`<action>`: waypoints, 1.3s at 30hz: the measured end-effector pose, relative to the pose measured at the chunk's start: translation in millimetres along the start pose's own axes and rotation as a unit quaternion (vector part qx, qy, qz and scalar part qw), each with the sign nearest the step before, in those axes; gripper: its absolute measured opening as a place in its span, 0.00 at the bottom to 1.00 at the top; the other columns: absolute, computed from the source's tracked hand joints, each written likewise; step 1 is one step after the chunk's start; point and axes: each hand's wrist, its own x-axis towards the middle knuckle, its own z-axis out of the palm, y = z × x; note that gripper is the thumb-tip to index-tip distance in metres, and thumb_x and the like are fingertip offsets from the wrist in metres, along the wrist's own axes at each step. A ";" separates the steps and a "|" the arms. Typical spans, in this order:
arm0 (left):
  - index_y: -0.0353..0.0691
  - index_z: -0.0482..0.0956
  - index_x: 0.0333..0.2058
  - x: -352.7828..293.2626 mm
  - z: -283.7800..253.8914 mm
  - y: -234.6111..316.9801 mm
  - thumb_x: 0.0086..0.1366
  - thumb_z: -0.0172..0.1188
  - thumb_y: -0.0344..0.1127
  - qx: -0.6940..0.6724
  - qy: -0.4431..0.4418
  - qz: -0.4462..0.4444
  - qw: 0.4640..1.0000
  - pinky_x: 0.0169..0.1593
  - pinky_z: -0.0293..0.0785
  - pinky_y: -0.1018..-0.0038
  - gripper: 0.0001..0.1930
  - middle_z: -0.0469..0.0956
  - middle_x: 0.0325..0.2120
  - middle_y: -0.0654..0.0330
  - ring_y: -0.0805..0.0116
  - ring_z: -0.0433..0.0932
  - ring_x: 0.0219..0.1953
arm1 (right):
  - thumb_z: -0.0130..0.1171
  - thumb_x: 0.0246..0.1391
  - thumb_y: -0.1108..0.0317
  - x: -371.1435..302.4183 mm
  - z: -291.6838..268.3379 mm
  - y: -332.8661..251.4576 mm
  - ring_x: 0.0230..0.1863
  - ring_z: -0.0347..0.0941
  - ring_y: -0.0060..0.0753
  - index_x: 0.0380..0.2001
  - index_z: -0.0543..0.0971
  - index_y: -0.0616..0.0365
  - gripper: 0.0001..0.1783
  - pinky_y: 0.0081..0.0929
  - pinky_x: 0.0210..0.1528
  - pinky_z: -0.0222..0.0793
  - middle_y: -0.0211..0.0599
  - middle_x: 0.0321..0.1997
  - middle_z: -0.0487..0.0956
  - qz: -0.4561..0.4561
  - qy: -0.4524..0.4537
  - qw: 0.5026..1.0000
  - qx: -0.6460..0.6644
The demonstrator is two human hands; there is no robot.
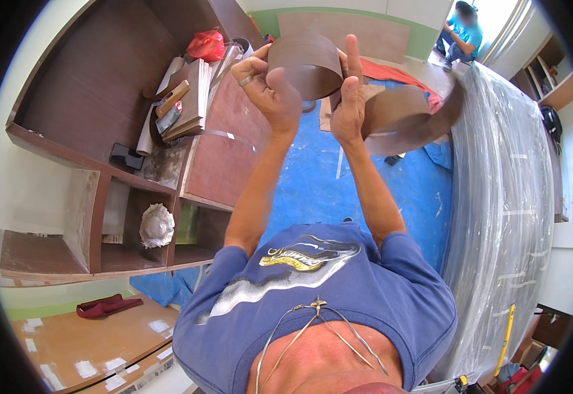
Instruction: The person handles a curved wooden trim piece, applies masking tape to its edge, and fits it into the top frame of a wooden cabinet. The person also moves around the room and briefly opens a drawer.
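A long, flexible brown edging strip (303,62) is raised in front of me, coiled into a wide loop between my hands. My left hand (265,85) has its fingers curled at the loop's left side, with a ring on one finger. At the right side, my right hand (350,98) holds the strip, with its index finger pointing up and some fingers hidden behind the loop. From there the strip's loose end (424,125) swings out to the right in another curl, blurred at its tip.
Blue sheeting (313,177) covers the floor. On the left, a brown cabinet (96,157) bears boards, a red bag (206,46) and a phone-like black object (126,156). A plastic-wrapped panel (503,217) stands right. A person (462,33) squats at the far right.
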 end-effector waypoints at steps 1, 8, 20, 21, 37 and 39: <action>0.42 0.58 0.42 -5.5 2.6 1.2 0.73 0.46 0.64 0.017 0.026 -0.041 0.999 0.51 0.74 0.71 0.28 0.76 0.40 0.51 0.68 0.76 0.41 | 0.41 0.73 0.47 -1.9 4.7 2.5 0.72 0.59 0.37 0.75 0.56 0.61 0.38 0.35 0.74 0.50 0.43 0.74 0.63 0.002 0.020 0.999 0.041; 0.38 0.60 0.50 -46.3 19.6 11.6 0.80 0.32 0.58 0.028 0.068 -0.148 0.986 0.53 0.71 0.69 0.25 0.73 0.42 0.52 0.66 0.73 0.46 | 0.43 0.69 0.64 -4.6 -2.5 5.6 0.63 0.67 0.30 0.74 0.59 0.58 0.32 0.26 0.61 0.66 0.40 0.69 0.69 -0.021 0.033 0.996 -0.083; 0.39 0.68 0.41 40.1 -13.8 35.4 0.62 0.70 0.42 0.172 -0.431 -0.044 0.885 0.46 0.76 0.67 0.20 0.78 0.39 0.54 0.64 0.77 0.40 | 0.61 0.58 0.73 8.3 -44.7 -31.3 0.58 0.72 0.47 0.67 0.71 0.52 0.32 0.36 0.61 0.68 0.46 0.58 0.75 -0.057 -0.159 0.943 -0.287; 0.39 0.69 0.39 40.5 -13.5 39.7 0.60 0.72 0.40 0.198 -0.443 -0.022 0.874 0.43 0.76 0.67 0.20 0.79 0.37 0.55 0.64 0.78 0.38 | 0.61 0.57 0.74 7.3 -42.5 -33.7 0.59 0.72 0.48 0.67 0.71 0.51 0.33 0.37 0.62 0.68 0.46 0.59 0.74 -0.044 -0.148 0.949 -0.275; 0.37 0.67 0.35 -22.8 24.6 12.2 0.77 0.49 0.48 -0.003 0.105 -0.182 0.978 0.45 0.71 0.69 0.19 0.73 0.37 0.57 0.70 0.72 0.39 | 0.50 0.71 0.57 -3.7 -16.6 -2.2 0.63 0.67 0.36 0.68 0.69 0.60 0.28 0.34 0.68 0.61 0.40 0.63 0.71 -0.030 0.014 0.990 -0.137; 0.36 0.68 0.34 -25.5 25.7 11.8 0.78 0.46 0.47 0.027 0.092 -0.213 0.972 0.45 0.71 0.68 0.19 0.72 0.37 0.57 0.69 0.72 0.40 | 0.49 0.72 0.56 -9.0 -21.2 2.0 0.58 0.69 0.32 0.67 0.70 0.60 0.27 0.31 0.63 0.65 0.37 0.59 0.72 -0.006 0.030 0.995 -0.092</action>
